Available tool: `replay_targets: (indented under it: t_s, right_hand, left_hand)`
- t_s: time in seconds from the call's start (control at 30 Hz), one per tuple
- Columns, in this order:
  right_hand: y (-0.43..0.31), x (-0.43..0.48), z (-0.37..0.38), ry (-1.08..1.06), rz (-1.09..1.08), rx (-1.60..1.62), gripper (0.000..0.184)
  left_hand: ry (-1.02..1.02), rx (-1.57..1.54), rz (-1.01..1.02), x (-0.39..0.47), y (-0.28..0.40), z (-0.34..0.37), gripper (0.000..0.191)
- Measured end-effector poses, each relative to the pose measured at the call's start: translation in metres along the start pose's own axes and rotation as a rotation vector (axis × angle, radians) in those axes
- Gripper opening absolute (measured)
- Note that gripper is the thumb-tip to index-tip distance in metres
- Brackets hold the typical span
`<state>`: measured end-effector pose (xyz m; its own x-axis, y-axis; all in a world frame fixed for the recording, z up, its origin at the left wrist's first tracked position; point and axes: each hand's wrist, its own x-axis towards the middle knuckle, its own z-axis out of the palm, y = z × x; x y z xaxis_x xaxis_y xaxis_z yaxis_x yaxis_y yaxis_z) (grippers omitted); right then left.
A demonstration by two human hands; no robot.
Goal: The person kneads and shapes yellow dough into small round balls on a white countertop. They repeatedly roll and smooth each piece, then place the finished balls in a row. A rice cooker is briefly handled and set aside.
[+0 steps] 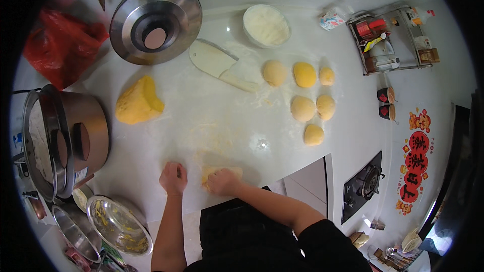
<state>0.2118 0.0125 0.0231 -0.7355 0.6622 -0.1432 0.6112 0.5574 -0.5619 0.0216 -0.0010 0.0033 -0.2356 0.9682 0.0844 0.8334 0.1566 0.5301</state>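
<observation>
My right hand (pixel 223 182) presses with curled fingers on a flattened piece of pale yellow dough (pixel 235 170) near the counter's front edge. Part of that piece is hidden beneath the hand. To its left, my left hand (pixel 173 178) rests on the counter as a loose fist, apart from the dough; a dark gap shows between its fingers. A large yellow dough lump (pixel 138 102) with a cut face lies farther off at left. Several rounded dough balls, among them a bright yellow one (pixel 304 74) and a paler one (pixel 303 108), sit at right.
A pale cleaver-shaped cutter (pixel 213 60) lies beyond, near a bowl of white flour (pixel 266 26). A steel lid (pixel 157 22), a red plastic bag (pixel 62 43), a large pot (pixel 85 128) and a smeared steel bowl (pixel 119 226) stand at left. A gas hob (pixel 362 187) is at right.
</observation>
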Motion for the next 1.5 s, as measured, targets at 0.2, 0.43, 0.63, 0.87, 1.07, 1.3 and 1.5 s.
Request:
replay_targets:
  t_s: [0.2, 0.43, 0.63, 0.87, 1.07, 1.3, 1.5]
  right_hand:
    - [0.059, 0.090, -0.019, 0.318, -0.054, -0.026, 0.040]
    - [0.040, 0.073, -0.050, 0.119, 0.110, -0.033, 0.041]
    - [0.013, -0.003, -0.033, -0.170, 0.071, -0.067, 0.043]
    - [0.053, 0.086, -0.039, 0.134, 0.228, -0.194, 0.041]
    - [0.056, 0.084, -0.081, 0.811, 0.414, 0.046, 0.032]
    - [0.080, 0.054, -0.082, 0.415, 0.730, 0.125, 0.049]
    - [0.029, 0.060, -0.064, 0.013, 0.714, 0.060, 0.050]
  left_hand:
    - [0.000, 0.016, 0.021, -0.002, -0.003, 0.001, 0.014]
    - [0.031, 0.018, 0.068, -0.003, -0.007, 0.005, 0.013]
    - [0.029, -0.004, 0.030, -0.004, -0.006, 0.003, 0.011]
    - [-0.001, 0.035, 0.010, -0.004, -0.003, 0.003, 0.010]
    - [-0.067, 0.031, -0.024, 0.000, 0.002, -0.005, 0.008]
    - [-0.057, -0.658, -0.248, 0.021, 0.055, 0.013, 0.015]
    - [-0.235, -0.999, -0.725, -0.018, 0.087, 0.012, 0.011]
